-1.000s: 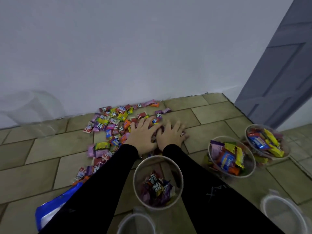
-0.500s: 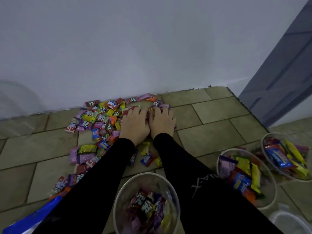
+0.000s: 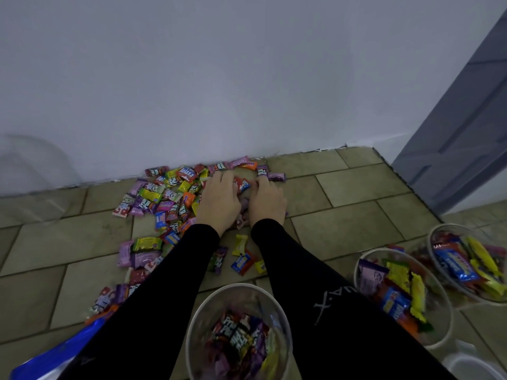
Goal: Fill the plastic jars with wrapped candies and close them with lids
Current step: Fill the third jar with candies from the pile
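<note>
A pile of wrapped candies (image 3: pixel 164 200) lies on the tiled floor against the white wall. My left hand (image 3: pixel 219 205) and my right hand (image 3: pixel 267 202) sit side by side at the pile's right end, fingers curled inward round a bunch of candies (image 3: pixel 242 185) gathered between them. Close in front of me, between my forearms, stands an open clear plastic jar (image 3: pixel 192 327) partly filled with candies. Two more open jars, one (image 3: pixel 358 272) fuller and another (image 3: pixel 432 242) beyond it, stand at the right.
A few loose candies (image 3: pixel 241 263) lie between my arms. A blue bag (image 3: pixel 46 357) lies at the bottom left. A clear lid (image 3: pixel 474 366) shows at the bottom right. A faint clear container (image 3: pixel 30 171) stands by the wall at left. A grey door (image 3: pixel 461 133) is at the right.
Both hands have reached farther into the pile toward the wall, and their fingers have curled from flat into a scoop round candies. The view has tilted down toward the near jar.
</note>
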### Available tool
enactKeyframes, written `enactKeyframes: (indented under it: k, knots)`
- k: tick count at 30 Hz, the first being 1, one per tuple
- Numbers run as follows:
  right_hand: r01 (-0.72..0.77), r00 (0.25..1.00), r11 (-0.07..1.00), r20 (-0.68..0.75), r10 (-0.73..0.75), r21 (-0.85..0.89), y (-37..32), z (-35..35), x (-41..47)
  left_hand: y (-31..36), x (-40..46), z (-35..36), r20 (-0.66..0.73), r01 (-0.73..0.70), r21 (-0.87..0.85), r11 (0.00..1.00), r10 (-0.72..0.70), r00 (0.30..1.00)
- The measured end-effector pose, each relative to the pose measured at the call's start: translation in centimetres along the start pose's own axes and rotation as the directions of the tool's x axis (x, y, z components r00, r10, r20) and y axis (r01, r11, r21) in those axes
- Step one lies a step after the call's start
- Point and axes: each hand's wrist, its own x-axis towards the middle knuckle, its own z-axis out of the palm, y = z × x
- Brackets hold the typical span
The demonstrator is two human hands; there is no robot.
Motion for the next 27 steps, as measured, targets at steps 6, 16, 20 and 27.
enactKeyframes:
  k: [6,16,20,27]
  knots:
    - [0.069,0.997,0.994,-0.022,-0.068,0.085,-1.3,-1.3,-0.7,0.3,-0.8,-1.5,-0.057,-0.001,-0.141,0.99,-0.007,0.998]
    - [0.182,0.98,0.954,-0.119,-0.157,0.238,-3.7,-5.7,-1.5,1.4,-2.2,-5.0,-0.082,0.029,-0.265,0.964,-0.053,0.995]
    - [0.211,0.977,0.899,-0.097,-0.188,0.383,-5.6,-8.2,-2.4,2.7,-2.9,-7.5,-0.149,-0.016,-0.305,0.952,-0.031,0.988]
    - [0.279,0.96,0.824,-0.143,-0.24,0.493,-8.5,-11.9,-4.7,5.5,-4.1,-11.8,-0.244,-0.036,-0.383,0.923,-0.064,0.968]
